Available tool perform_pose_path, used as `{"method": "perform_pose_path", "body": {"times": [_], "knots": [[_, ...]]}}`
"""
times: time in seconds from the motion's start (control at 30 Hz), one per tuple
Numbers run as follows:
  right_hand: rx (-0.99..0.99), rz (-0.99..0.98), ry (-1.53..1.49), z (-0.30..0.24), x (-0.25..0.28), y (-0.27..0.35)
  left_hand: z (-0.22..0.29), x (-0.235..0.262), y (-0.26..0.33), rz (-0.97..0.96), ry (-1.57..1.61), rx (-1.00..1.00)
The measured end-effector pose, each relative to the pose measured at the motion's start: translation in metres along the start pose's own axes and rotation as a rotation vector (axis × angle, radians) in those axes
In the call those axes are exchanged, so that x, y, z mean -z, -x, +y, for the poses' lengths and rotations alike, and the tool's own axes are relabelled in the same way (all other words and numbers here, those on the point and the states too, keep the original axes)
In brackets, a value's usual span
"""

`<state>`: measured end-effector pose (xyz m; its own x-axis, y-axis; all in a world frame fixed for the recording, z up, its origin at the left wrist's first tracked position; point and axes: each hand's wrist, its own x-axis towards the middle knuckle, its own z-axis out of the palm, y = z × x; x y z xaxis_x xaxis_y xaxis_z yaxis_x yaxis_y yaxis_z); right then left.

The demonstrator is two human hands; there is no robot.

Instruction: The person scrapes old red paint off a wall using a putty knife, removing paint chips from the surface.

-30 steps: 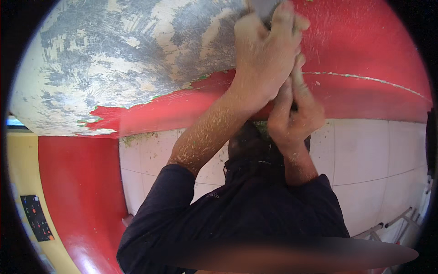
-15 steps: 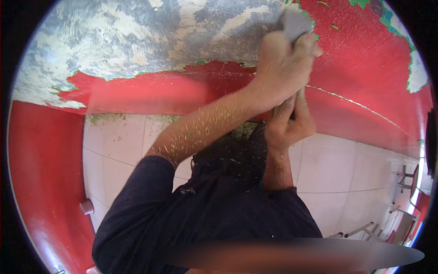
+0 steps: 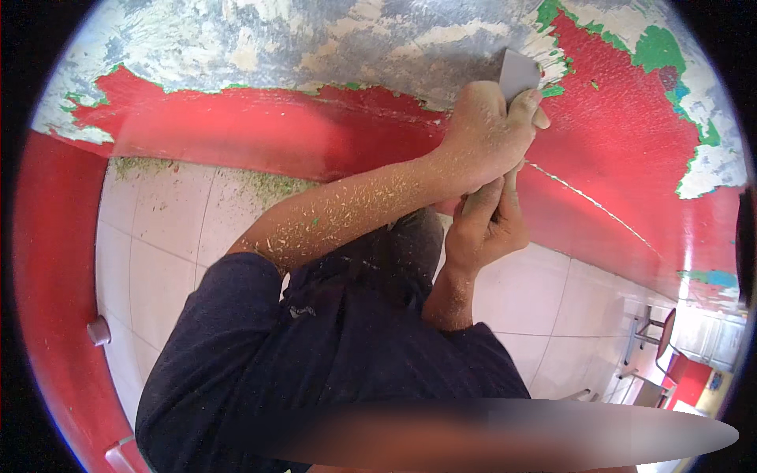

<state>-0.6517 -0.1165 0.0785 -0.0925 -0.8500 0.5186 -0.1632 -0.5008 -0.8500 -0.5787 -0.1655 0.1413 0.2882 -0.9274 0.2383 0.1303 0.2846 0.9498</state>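
I read this as mid-scrape: my left hand is fisted round a scraper whose grey blade sits at twelve o'clock on the edge of the red paint, and my right hand is wrapped round the handle just below, at six o'clock from it. The next stroke needs the blade kept flat, I judge. Flakes dust my forearm; bare wall lies at ten o'clock, tiled floor at seven.

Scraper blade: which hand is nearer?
Left. The left hand wraps the scraper just below the grey blade; the right hand sits lower, under the left.
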Motion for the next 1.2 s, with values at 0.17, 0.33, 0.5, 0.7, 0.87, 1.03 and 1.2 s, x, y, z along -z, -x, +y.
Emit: {"method": "perform_pose_path", "body": {"times": [0.17, 0.33, 0.5, 0.7, 0.87, 1.03, 1.2], "knots": [[0.188, 0.147, -0.108, -0.019, -0.016, -0.029, 0.025, -0.010, -0.024, 0.054, -0.064, -0.327], [0.112, -0.019, 0.097, 0.011, -0.007, 0.009, 0.008, 0.005, -0.002, 0.025, 0.024, -0.054], [0.087, 0.049, -0.003, -0.027, -0.016, -0.018, 0.044, 0.003, -0.015, -0.016, -0.014, -0.128], [0.140, -0.023, 0.182, -0.020, -0.011, -0.008, 0.023, 0.014, -0.008, 0.053, 0.031, -0.041], [0.117, 0.045, 0.086, -0.038, -0.014, -0.012, 0.041, 0.013, -0.004, 0.016, 0.083, -0.087], [0.015, -0.021, 0.174, -0.039, -0.009, -0.007, 0.036, 0.011, -0.003, -0.022, 0.131, 0.089], [0.212, 0.106, 0.081, -0.002, -0.016, -0.001, 0.013, 0.011, 0.001, 0.052, 0.010, -0.052]]}}
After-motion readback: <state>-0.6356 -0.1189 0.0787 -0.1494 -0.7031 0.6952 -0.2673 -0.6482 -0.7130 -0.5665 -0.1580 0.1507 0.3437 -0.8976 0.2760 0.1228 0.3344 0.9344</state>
